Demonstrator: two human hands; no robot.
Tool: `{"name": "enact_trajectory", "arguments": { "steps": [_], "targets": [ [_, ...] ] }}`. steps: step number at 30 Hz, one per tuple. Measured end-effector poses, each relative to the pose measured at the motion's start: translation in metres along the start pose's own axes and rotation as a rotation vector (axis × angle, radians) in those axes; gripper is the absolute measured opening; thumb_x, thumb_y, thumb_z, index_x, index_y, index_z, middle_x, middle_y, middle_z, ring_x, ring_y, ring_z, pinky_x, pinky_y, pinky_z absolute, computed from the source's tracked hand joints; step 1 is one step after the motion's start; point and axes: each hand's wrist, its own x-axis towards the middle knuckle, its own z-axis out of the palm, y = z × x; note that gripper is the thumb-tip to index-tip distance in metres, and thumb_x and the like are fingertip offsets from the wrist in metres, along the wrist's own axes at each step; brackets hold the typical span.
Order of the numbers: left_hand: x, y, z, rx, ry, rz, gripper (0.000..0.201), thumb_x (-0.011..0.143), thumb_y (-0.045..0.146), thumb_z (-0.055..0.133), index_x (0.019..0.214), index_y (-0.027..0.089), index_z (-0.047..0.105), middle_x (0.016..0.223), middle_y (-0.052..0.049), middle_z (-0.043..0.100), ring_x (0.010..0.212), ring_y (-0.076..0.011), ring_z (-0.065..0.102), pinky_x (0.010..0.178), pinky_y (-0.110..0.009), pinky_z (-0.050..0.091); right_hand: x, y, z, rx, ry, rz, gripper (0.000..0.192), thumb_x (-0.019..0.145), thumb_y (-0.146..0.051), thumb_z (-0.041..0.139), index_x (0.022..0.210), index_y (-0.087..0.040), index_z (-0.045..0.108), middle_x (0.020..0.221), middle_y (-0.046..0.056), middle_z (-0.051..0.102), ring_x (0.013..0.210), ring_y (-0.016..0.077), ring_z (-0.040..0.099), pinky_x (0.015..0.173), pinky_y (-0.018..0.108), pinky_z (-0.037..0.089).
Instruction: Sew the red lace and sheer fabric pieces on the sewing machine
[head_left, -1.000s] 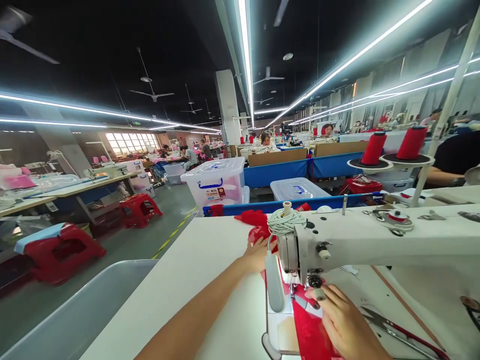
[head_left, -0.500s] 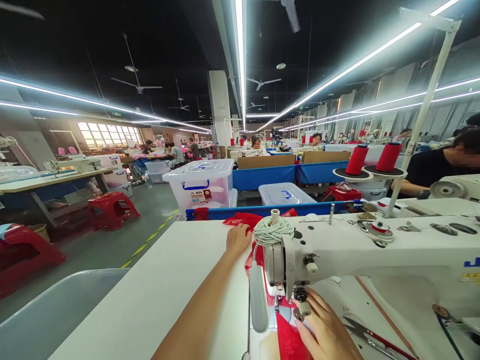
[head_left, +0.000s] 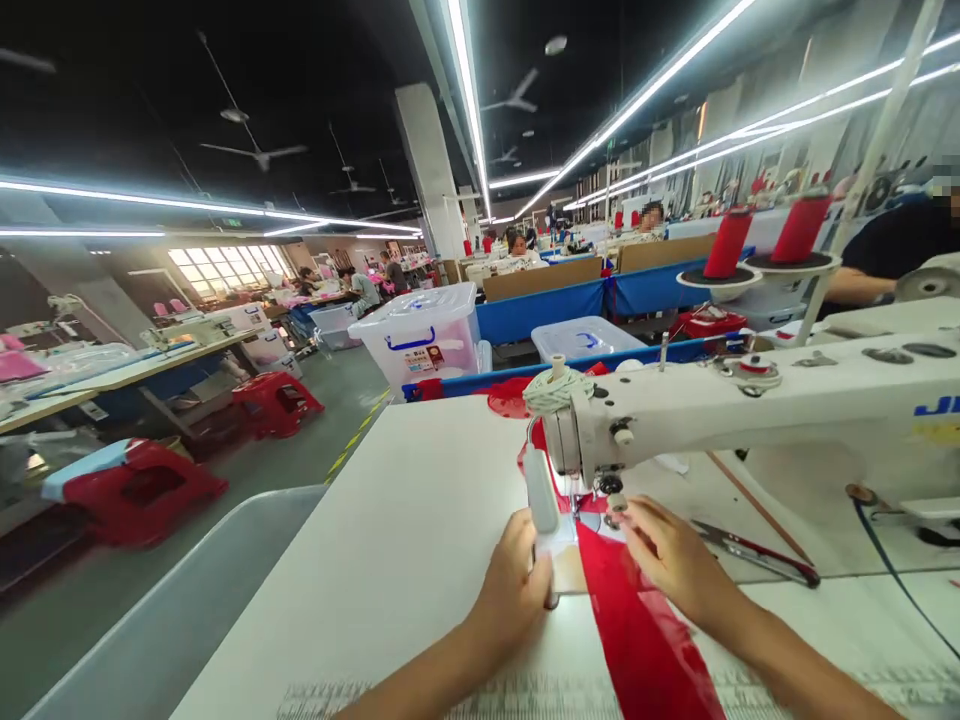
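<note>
Left grip [head_left: 516,570] moved nearer right grip [head_left: 667,555], can't tell if either's closed, white bench [head_left: 420,510] below, red stools [head_left: 281,400] left, lights [head_left: 466,90] above

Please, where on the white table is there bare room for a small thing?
The white table is bare between the grey bin and the left hand. It is crowded at the sewing machine: red fabric, the right hand and, farther right, scissors.

Tube lights [head_left: 468,90] glare under a dark ceiling [head_left: 322,60], and blur smears the nearest red stool [head_left: 184,478].
</note>
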Motion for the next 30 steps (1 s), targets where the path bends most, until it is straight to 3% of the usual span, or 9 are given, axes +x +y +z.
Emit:
{"name": "enact_trajectory", "arguments": {
  "steps": [3,5,9,12,17,22,24,27,30],
  "targets": [
    [-0.053,0.017,-0.005,0.270,-0.082,0.270,0.040,0.083,0.012,0.046,0.121,0.020,0.058,0.127,-0.013,0.056,0.117,-0.0261,0.054,0.094,-0.044,0.050,-0.016,-0.007,-0.019,-0.043,-0.175,0.099,0.022,0.091,-0.029,0.036,0.084,-0.026,0.056,0.079,0.002,0.068,0.069,0.0189,0.065,0.062,0.031,0.049],
    [-0.071,0.025,-0.008,0.354,-0.098,0.356,0.037,0.084,0.008,0.044,0.116,0.019,0.058,0.117,-0.012,0.060,0.106,-0.0229,0.059,0.089,-0.039,0.052,-0.033,-0.012,-0.028,-0.171,-0.249,0.159,0.022,0.088,-0.033,0.036,0.073,-0.026,0.051,0.064,0.000,0.063,0.054,0.0187,0.059,0.050,0.029,0.040],
    [-0.081,0.033,0.006,0.422,-0.086,0.456,0.033,0.085,0.006,0.042,0.114,0.017,0.055,0.097,-0.010,0.064,0.083,-0.0206,0.059,0.071,-0.034,0.050,-0.069,-0.027,-0.027,-0.301,-0.172,0.236,0.025,0.086,-0.043,0.038,0.071,-0.026,0.050,0.061,0.001,0.063,0.044,0.0190,0.057,0.040,0.028,0.028],
    [-0.079,0.037,0.030,0.515,-0.029,0.366,0.022,0.085,0.011,0.047,0.104,0.017,0.057,0.090,-0.008,0.063,0.077,-0.0223,0.056,0.067,-0.036,0.046,-0.085,-0.035,-0.017,-0.320,-0.063,0.220,0.024,0.086,-0.046,0.043,0.078,-0.027,0.054,0.068,0.001,0.066,0.050,0.0197,0.062,0.039,0.028,0.033],
    [-0.078,0.035,0.056,0.600,-0.039,0.196,0.005,0.080,0.020,0.060,0.083,0.019,0.056,0.083,-0.005,0.060,0.075,-0.0232,0.053,0.067,-0.038,0.043,-0.096,-0.037,-0.007,-0.163,-0.108,0.117,0.021,0.091,-0.039,0.046,0.075,-0.028,0.054,0.071,-0.003,0.064,0.055,0.0137,0.063,0.040,0.021,0.043],
    [-0.079,0.028,0.054,0.614,0.037,0.118,0.028,0.079,0.014,0.057,0.106,0.018,0.054,0.096,-0.008,0.058,0.084,-0.0253,0.053,0.074,-0.041,0.044,-0.098,-0.034,-0.011,0.030,0.056,0.305,0.026,0.093,-0.047,0.043,0.083,-0.027,0.057,0.085,0.002,0.068,0.063,0.0147,0.065,0.052,0.022,0.052],
    [-0.078,0.029,0.054,0.530,0.024,0.102,0.023,0.081,0.015,0.054,0.104,0.019,0.055,0.099,-0.009,0.058,0.087,-0.0252,0.054,0.076,-0.040,0.044,-0.096,-0.038,-0.012,0.174,0.069,0.364,0.029,0.091,-0.051,0.045,0.084,-0.026,0.059,0.094,0.005,0.068,0.072,0.0172,0.066,0.061,0.024,0.054],
    [-0.077,0.033,0.057,0.303,-0.075,0.068,0.012,0.086,0.021,0.052,0.096,0.019,0.057,0.096,-0.009,0.061,0.086,-0.0241,0.055,0.077,-0.038,0.044,-0.091,-0.055,-0.012,0.508,0.011,0.517,0.033,0.087,-0.055,0.050,0.078,-0.025,0.058,0.072,0.001,0.063,0.061,0.0153,0.060,0.055,0.022,0.051],
    [-0.074,0.037,0.060,-0.049,-0.154,-0.139,0.016,0.088,0.035,0.054,0.088,0.019,0.055,0.075,-0.003,0.058,0.067,-0.0172,0.051,0.063,-0.029,0.041,-0.085,-0.072,-0.011,0.931,0.018,0.750,0.033,0.079,-0.057,0.062,0.084,-0.025,0.059,0.070,-0.002,0.062,0.060,0.0149,0.060,0.056,0.023,0.051]
  ]
}}
